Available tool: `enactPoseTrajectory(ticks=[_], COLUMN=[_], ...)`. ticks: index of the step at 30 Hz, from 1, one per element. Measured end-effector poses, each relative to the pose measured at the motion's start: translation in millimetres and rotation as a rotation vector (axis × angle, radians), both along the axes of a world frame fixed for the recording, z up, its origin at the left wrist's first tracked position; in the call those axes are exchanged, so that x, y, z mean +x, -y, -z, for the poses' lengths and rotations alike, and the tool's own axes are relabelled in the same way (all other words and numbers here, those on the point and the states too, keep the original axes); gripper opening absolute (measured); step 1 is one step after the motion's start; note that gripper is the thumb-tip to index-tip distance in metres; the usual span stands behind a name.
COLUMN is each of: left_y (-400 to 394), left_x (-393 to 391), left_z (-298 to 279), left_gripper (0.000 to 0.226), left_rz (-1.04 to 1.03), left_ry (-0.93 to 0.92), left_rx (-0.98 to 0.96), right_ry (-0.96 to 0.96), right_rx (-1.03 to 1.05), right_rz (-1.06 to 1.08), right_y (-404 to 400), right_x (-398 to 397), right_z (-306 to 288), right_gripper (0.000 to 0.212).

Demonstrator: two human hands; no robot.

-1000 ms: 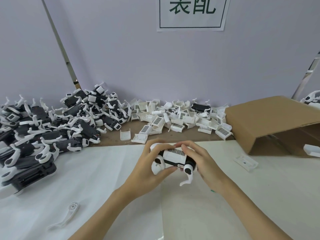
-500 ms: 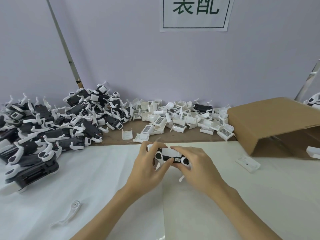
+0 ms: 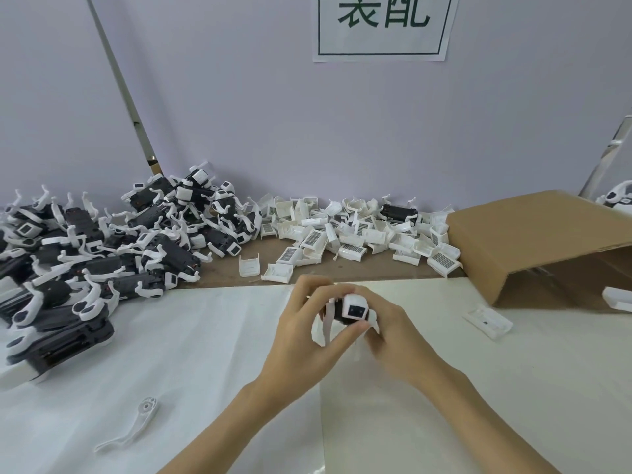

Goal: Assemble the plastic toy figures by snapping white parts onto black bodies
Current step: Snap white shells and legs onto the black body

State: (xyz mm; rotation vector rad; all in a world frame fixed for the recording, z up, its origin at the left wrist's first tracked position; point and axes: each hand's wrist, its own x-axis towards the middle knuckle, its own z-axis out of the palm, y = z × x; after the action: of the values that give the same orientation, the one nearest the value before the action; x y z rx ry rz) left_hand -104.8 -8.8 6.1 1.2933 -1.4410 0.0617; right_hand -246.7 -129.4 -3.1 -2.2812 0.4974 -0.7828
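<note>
A toy figure [image 3: 352, 311] with a black body, white face end and white legs sits between both hands above the white sheet, its face end turned toward me. My left hand [image 3: 304, 340] grips it from the left, thumb under the face end. My right hand [image 3: 393, 333] holds it from the right, fingers curled behind it. A heap of assembled black-and-white figures [image 3: 102, 248] fills the left. A pile of loose white parts [image 3: 349, 234] lies along the back wall, with one black body [image 3: 398, 212] among them.
A brown cardboard box [image 3: 547, 237] lies on its side at the right. One white part [image 3: 487, 319] lies on the sheet near it, another white part [image 3: 617, 299] inside the box mouth. A loose white leg [image 3: 131, 427] lies at the front left.
The hands have turned the figure so that its face end points toward me; before, it lay sideways with the barcoded white part on top. The hands stayed near the same spot.
</note>
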Motion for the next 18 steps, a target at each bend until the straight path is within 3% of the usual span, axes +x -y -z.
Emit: enactPoseTrajectory(ticks=[3, 6, 9, 12, 14, 18], left_y=[0, 0, 3, 7, 8, 2], left_x=[3, 11, 18, 19, 24, 36], left_z=[-6, -13, -13, -4, 0, 3], left_gripper=[0.018, 0.022, 0.03, 0.035, 0.034, 0.056], left_rz=[0.06, 0.123, 0.095, 0.06, 0.055, 0.114], left_ry=[-0.252, -0.557, -0.632, -0.663, -0.71, -0.793], left_rx=[0.053, 0.164, 0.225, 0.276, 0.296, 0.318], right_ry=[-0.021, -0.025, -0.031, -0.052, -0.023, 0.066], right_rx=[-0.076, -0.152, -0.313, -0.378, -0.217, 0.263], right_rz=[0.073, 0.175, 0.3, 0.318, 0.264, -0.004], right_y=[5, 7, 6, 3, 3, 1], right_x=[2, 1, 1, 3, 4, 4], right_z=[3, 3, 1, 1, 1, -6], right_gripper=[0.07, 0.06, 0.046, 0.047, 0.046, 0.032])
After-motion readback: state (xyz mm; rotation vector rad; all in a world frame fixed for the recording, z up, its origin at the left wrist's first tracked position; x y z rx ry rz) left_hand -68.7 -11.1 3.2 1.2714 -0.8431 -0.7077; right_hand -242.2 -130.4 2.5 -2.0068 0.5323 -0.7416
